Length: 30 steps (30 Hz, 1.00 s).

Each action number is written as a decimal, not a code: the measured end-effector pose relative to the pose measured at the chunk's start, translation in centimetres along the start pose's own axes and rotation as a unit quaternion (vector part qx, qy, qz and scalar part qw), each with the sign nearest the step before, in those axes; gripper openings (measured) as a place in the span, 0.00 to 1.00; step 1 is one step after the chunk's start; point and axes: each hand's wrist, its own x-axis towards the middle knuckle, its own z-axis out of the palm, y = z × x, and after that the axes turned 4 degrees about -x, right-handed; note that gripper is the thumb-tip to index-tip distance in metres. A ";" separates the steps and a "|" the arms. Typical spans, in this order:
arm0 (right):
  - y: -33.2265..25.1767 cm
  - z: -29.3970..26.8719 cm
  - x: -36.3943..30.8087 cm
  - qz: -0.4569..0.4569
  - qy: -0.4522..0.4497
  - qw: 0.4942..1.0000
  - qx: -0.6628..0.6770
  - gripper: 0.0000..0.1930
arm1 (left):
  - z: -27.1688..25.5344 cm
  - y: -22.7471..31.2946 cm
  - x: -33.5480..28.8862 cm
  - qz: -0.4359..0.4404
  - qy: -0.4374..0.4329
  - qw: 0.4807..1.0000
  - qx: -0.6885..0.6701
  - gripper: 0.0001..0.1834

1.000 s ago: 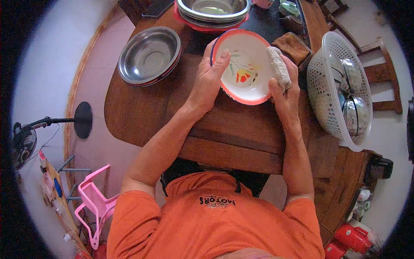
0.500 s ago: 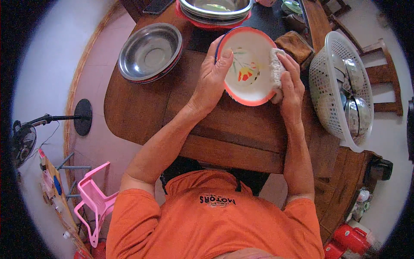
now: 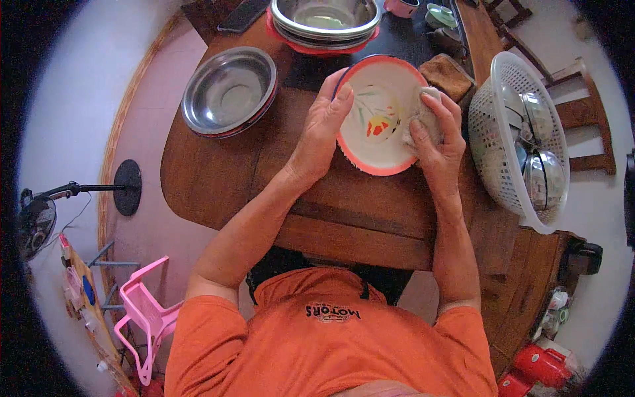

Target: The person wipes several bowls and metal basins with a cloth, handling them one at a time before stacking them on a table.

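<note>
We seem to be in the middle of wiping a bowl (image 3: pixel 374 142), white inside with a red rim and painted flowers. It is held up over the near part of the wooden table (image 3: pixel 218 172), its open side tipped toward us; whether its base touches the wood we cannot tell. Our left hand (image 3: pixel 321 126) grasps the left side, thumb over the rim on the inside, the other fingers mostly hidden behind. Our right hand (image 3: pixel 442 132) has a pale cloth (image 3: pixel 426 116) bunched between thumb and fingers, pressed on the right side of the rim. As we judge it, the next move calls for a steady left grip and for the cloth to follow the rim without tugging the bowl loose.

To the left sits a stack of bowls (image 3: pixel 228 126) with a steel one on top; beyond ours, steel basins (image 3: pixel 324 30) rest over a red one. A brown rag (image 3: pixel 446 74) lies just past our right hand, and a white basket (image 3: pixel 493 152) of metal bowls (image 3: pixel 546 178) stands further right. Those two could crowd our right elbow or knuckles if we swing wide. A pink chair (image 3: pixel 149 308) stands on the floor at left.
</note>
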 end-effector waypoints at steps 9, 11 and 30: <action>-0.3 -0.1 0.2 -0.089 -0.002 0.995 -0.053 0.21 | -0.9 0.3 0.6 -0.169 -0.018 0.980 -0.103 0.22; -0.5 -0.2 0.2 -0.101 -0.003 0.993 -0.064 0.21 | -1.2 0.0 0.6 -0.167 -0.009 0.982 -0.090 0.21; -0.9 0.7 -0.2 -0.046 -0.028 0.998 -0.014 0.23 | -0.3 -0.4 0.1 -0.016 0.084 0.991 -0.101 0.18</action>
